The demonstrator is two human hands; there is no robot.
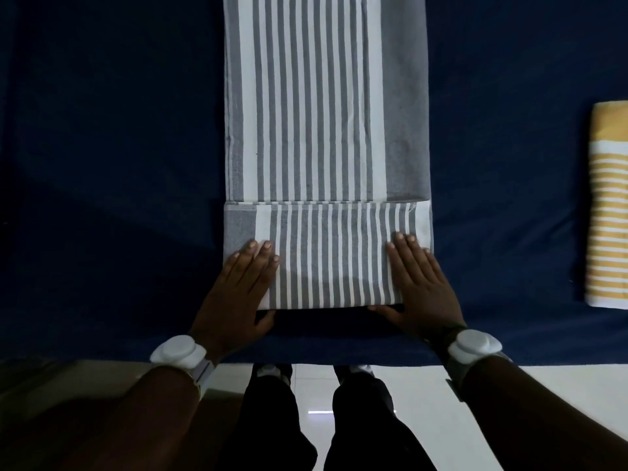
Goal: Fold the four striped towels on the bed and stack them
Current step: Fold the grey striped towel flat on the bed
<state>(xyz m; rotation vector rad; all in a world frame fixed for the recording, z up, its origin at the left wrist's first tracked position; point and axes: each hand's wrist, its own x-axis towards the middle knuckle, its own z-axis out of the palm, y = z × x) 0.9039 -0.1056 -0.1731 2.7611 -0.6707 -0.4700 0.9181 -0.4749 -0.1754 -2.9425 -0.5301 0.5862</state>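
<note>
A grey-and-white striped towel (316, 107) lay lengthwise on the dark blue bed (112, 164), running away from the person and past the top of the view. Its near end was turned up over itself, forming a folded band (326, 256) across the towel's width, with the stripes still running the same way as the layer beneath. The band's far edge sat as a straight line across the towel, and its near edge was a crisp fold close to the edge of the bed.

Both hands lay flat on that band — the left hand (238, 294) on its left corner, the right hand (421, 283) on its right corner. The fingers of each were straight and held together, pressing down on the cloth and gripping nothing; each thumb reached in along the near fold. A white round device was strapped on each wrist (180, 351).

Well apart to the right, at the edge of the view, a yellow-and-white striped towel (608, 212) lay folded on the bed, cut off by the frame.

Below the bed's edge a pale tiled floor (458, 419) showed, with the person's dark trouser legs (360, 423) standing on it.
</note>
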